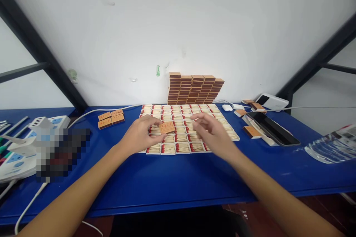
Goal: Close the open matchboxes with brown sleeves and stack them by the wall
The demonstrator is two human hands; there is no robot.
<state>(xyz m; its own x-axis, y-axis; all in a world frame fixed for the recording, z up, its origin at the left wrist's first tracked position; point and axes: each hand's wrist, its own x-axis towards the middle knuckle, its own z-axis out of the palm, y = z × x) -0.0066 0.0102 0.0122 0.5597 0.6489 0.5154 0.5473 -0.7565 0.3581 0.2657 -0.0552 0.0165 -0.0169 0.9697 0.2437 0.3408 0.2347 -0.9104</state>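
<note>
My left hand (pixel 143 133) grips an orange matchbox (pixel 167 127) with red print between thumb and fingers. It is held above rows of white matchbox trays (pixel 183 148) filled with red-tipped matches. To the right, my right hand (pixel 211 133) hovers over the same trays, fingers curved and the thumb a little apart from the index finger; I see nothing held there. Behind the trays, a stack of matchboxes (pixel 191 89) rises against the wall in several columns, striking sides facing me.
Several matchboxes (pixel 111 118) lie grouped at the left. Power strips (pixel 16 161) and cables crowd the far left. On the right are a phone (pixel 274 127), a white power bank (pixel 272 102), loose matchboxes (pixel 251 132) and a clear plastic bottle (pixel 332 146). The blue table (pixel 167 181) meets a white wall.
</note>
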